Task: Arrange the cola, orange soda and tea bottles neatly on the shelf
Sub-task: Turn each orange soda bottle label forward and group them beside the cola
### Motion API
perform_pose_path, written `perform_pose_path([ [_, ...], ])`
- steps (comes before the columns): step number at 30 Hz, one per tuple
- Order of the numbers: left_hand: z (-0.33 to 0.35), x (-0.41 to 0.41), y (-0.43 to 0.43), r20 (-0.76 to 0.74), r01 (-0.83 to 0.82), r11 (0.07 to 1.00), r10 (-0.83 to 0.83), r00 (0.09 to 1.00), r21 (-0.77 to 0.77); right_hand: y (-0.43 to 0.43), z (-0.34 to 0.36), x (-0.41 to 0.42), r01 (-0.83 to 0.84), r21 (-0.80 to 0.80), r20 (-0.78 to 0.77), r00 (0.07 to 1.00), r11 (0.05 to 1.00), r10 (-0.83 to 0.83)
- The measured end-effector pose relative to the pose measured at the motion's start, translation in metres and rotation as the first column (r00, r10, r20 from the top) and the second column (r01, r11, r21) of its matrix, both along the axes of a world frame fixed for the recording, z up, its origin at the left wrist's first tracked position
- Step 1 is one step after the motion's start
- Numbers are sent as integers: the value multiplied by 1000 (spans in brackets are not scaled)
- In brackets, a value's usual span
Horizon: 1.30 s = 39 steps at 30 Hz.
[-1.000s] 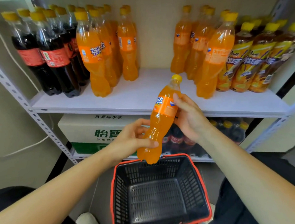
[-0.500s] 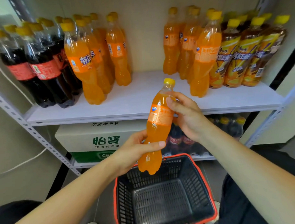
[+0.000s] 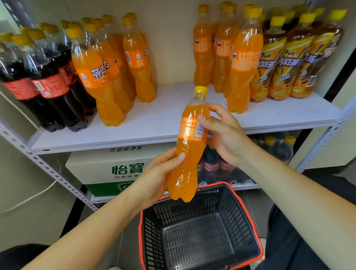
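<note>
head view: gripping orange soda bottle [image 3: 191, 146], left hand [image 3: 154, 180] low, right hand [image 3: 224, 137] at label; likely shelving step; next, set upright in shelf [image 3: 172, 116] gap.

White shelf [image 3: 172, 118] carries cola bottles [image 3: 46, 85], orange soda bottles [image 3: 101, 81], and tea bottles [image 3: 288, 66]

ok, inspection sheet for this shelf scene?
Surface: white shelf, bottles grouped left and right.
Job's things: cola bottles far left; left orange soda group beside them; right orange soda group beside tea bottles far right; held orange soda bottle in front.
Clutter: nothing seen.
Hands: left hand grips its lower body; right hand grips at its label.
Cables: white cable on left wall.
Surroundings: black basket below; water carton on lower shelf.
</note>
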<state>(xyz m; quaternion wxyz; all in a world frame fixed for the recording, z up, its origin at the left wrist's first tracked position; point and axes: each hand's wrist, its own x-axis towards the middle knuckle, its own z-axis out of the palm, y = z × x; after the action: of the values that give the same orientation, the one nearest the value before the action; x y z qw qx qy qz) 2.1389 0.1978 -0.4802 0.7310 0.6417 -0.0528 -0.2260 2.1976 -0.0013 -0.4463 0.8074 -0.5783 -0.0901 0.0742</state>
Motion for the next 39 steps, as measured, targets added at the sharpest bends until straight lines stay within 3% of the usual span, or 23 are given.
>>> perform_pose_path([
  [5,-4,-2,-7,103,-47,978,27,994,203,4,-2,-1,86,-97,21,996,992,-84],
  [10,-4,-2,-2,67,-155,985,150,986,76,1,1,1,-16,-77,-10,1000,997,16],
  [15,0,0,2,-35,-74,996,73,997,-45,-4,3,5,-5,23,-43,999,1000,6],
  [17,0,0,1,-22,-46,999,46,999,-11,-2,4,4,31,7,-25,999,999,-31],
  [22,-7,-2,-9,131,-76,966,44,990,247,1,-2,1,92,-98,33,995,991,-89],
  [25,-11,0,-8,134,-153,962,125,983,226,1,-3,2,73,-133,21,997,988,-71],
  [31,-11,2,-3,39,-133,990,131,991,46,-7,3,10,-8,10,-37,999,1000,8],
  [39,-14,2,-7,147,-104,986,85,986,132,-2,4,6,28,-98,61,998,995,-22],
])
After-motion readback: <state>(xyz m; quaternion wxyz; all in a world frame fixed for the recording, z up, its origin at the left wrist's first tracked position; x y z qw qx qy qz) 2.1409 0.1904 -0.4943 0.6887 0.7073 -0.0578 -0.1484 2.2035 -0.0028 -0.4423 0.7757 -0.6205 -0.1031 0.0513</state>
